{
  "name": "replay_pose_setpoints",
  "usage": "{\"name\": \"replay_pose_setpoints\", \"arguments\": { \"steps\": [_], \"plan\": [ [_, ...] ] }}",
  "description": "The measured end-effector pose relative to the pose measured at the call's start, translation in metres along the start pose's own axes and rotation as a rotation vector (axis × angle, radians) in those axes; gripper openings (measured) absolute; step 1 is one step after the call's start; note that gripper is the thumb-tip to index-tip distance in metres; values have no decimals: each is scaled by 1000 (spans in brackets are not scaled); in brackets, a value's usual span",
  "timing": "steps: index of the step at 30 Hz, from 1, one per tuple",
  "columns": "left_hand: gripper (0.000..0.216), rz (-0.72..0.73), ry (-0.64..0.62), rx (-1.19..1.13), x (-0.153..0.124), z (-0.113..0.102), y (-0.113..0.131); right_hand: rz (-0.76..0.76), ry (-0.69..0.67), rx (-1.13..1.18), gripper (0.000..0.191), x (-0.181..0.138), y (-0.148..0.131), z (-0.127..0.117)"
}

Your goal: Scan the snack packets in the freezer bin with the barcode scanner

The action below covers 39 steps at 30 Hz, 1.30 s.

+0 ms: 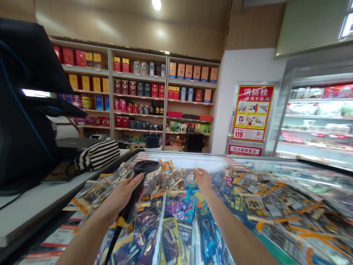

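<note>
"Black scanner [134,197]: where is it?"
"In the left hand [125,189], fingers wrapped round it, wide end past the thumb, above the bags [146,217]"
"Right hand [203,180]?"
"Fingertips close together at a packet [189,175]; whether they grip it, I cannot tell"

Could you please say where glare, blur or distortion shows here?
Head view throughout: lamp blown out, bright patches on the wall; fridge washed out, apparently slanted by wide-angle stretch; small print on the packet at the right hand too soft to read; large characters on the poster legible.
</note>
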<state>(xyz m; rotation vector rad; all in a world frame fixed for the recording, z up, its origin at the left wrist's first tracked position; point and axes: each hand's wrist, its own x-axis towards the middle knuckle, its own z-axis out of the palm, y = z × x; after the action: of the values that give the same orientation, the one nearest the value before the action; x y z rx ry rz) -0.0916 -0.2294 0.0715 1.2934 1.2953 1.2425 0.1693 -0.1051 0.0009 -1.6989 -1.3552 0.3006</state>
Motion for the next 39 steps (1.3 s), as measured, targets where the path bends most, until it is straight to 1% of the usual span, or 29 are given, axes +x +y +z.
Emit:
{"name": "replay_pose_setpoints", "arguments": {
  "steps": [2,3,6,8,10,12,14,16,18,20,21,23,24,26,27,29,31,33,34,36,38,39],
  "plan": [
    [41,-21,-13,17,-3,-2,-1,77,46,-64,43,-1,-11,10],
    [41,-28,-14,23,-4,-2,0,80,35,-89,44,-2,-15,14],
    [43,-24,-23,32,-9,-1,1,49,-43,-133,39,-9,-22,25],
    [42,-16,-22,25,-12,1,2,12,-120,-165,39,-16,-25,30],
    [40,-13,-4,16,-15,5,3,-4,-191,-214,46,-22,-27,29],
    [40,-15,8,11,-16,11,5,17,-199,-248,53,-25,-24,22],
    [41,-11,-39,14,-16,18,5,37,-148,-271,57,-24,-16,6],
    [41,-5,-120,28,-14,27,4,19,-104,-335,56,-19,-2,-18],
    [42,-16,-194,37,-11,38,3,-2,-63,-439,49,-13,17,-50],
    [42,-32,-234,13,-8,48,1,5,-33,-541,42,-9,39,-86],
    [42,-36,-247,-2,-7,53,0,25,-53,-579,40,-8,51,-105],
    [42,-40,-262,-22,-6,60,-2,26,-76,-646,39,-12,71,-139],
    [42,-44,-276,-22,-6,62,-4,-5,-72,-683,40,-16,80,-153],
    [42,-43,-298,-16,-6,65,-6,-33,-56,-765,41,-28,93,-172],
    [41,-40,-309,-13,-6,66,-8,-31,-57,-797,42,-34,98,-177],
    [40,-38,-327,2,-7,67,-11,-8,-74,-833,45,-46,102,-177],
    [39,-43,-327,19,-8,69,-13,-4,-87,-837,48,-53,100,-168],
    [39,-50,-321,26,-11,69,-15,-31,-86,-826,50,-56,97,-156],
    [39,-51,-316,22,-13,69,-16,-58,-97,-808,48,-56,94,-151],
    [38,-61,-309,15,-16,69,-16,-126,-137,-749,37,-53,91,-143],
    [39,-74,-299,18,-19,67,-16,-187,-169,-702,28,-49,90,-138],
    [40,-83,-293,21,-20,66,-16,-201,-168,-692,27,-47,91,-137]
  ]
}}
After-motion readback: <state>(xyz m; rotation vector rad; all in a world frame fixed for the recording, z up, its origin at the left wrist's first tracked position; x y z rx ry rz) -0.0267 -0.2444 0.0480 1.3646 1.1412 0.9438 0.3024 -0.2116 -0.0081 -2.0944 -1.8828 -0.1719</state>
